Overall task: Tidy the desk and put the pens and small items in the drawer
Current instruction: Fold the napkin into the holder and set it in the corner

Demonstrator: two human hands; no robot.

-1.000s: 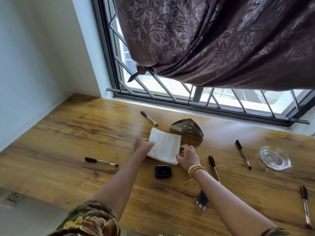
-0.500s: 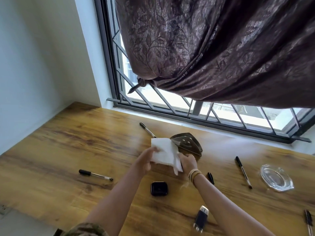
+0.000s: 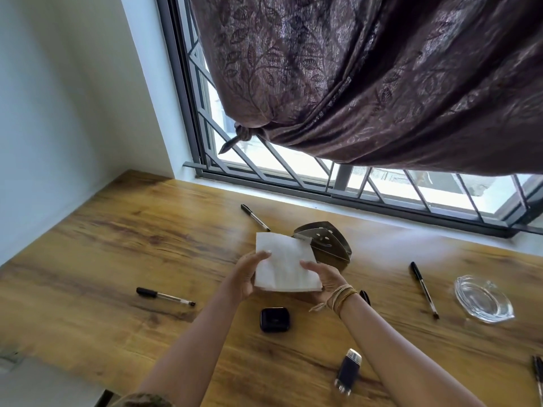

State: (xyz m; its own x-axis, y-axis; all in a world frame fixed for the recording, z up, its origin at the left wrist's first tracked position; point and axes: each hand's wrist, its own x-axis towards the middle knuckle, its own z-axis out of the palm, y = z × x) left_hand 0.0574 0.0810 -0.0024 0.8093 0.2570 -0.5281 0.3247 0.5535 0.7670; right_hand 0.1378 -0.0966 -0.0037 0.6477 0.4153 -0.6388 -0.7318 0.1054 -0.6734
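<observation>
Both hands hold a stack of white napkins (image 3: 283,265) above the wooden desk (image 3: 117,248). My left hand (image 3: 245,274) grips its left edge and my right hand (image 3: 324,279) grips its right edge. Just behind it stands a metal napkin holder (image 3: 326,242). Black-capped pens lie about: a back pen (image 3: 255,217), a left pen (image 3: 164,295), a right pen (image 3: 424,289), and one pen (image 3: 365,296) mostly hidden by my right wrist. A small black case (image 3: 274,319) and a dark lighter (image 3: 348,371) lie near my forearms.
A glass ashtray (image 3: 483,299) sits at the right. Another pen (image 3: 539,374) shows at the right edge. A barred window (image 3: 382,189) runs behind the desk with a tied purple curtain (image 3: 367,83) hanging over it. A white wall (image 3: 58,113) bounds the left.
The napkin stack has been lifted off the desk and turned upright between both hands, in front of the holder. The camera has tilted up slightly.
</observation>
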